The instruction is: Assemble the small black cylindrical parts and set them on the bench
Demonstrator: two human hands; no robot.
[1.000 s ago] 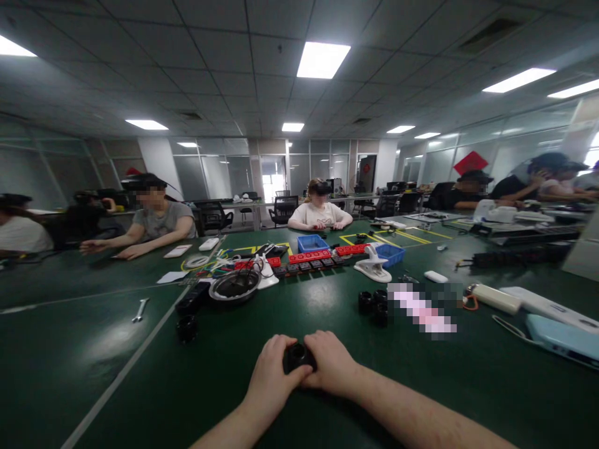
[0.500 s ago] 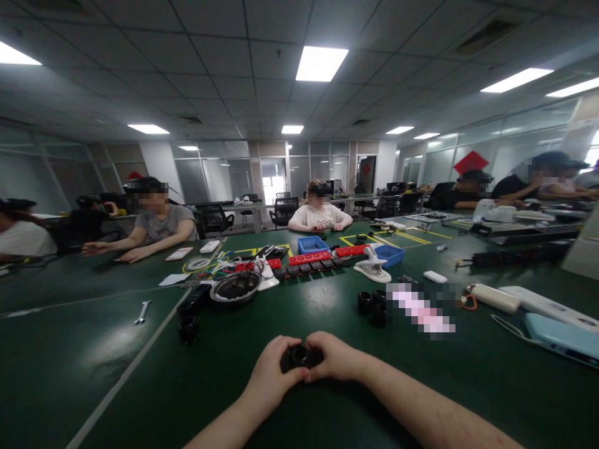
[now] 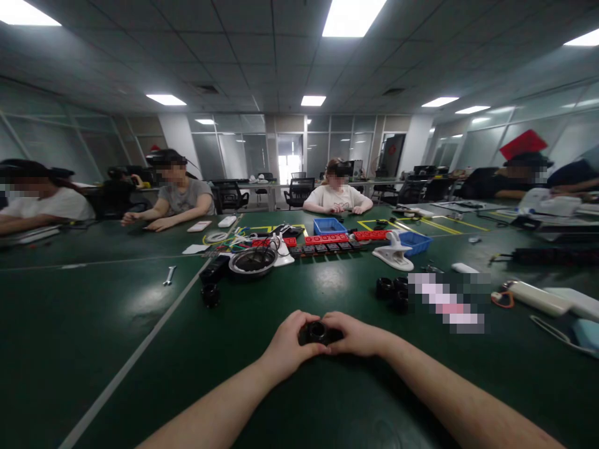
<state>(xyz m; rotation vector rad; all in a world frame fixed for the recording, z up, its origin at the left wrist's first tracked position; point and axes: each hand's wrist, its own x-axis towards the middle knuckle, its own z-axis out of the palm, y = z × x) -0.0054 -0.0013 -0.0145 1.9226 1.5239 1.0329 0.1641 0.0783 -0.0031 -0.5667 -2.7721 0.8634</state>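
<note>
Over the table point(image 3: 196, 368), the left hand point(image 3: 284, 347) and right hand point(image 3: 360, 335) kept their grip pinched around a black ring-like part point(image 3: 319, 341), hole upward.

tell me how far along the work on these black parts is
In hand: the left hand and right hand both hold one black part. Perhaps done: the cluster of black parts to the right, though it could equally be waiting. Perhaps left: the lone black piece to the left, also uncertain.
</note>
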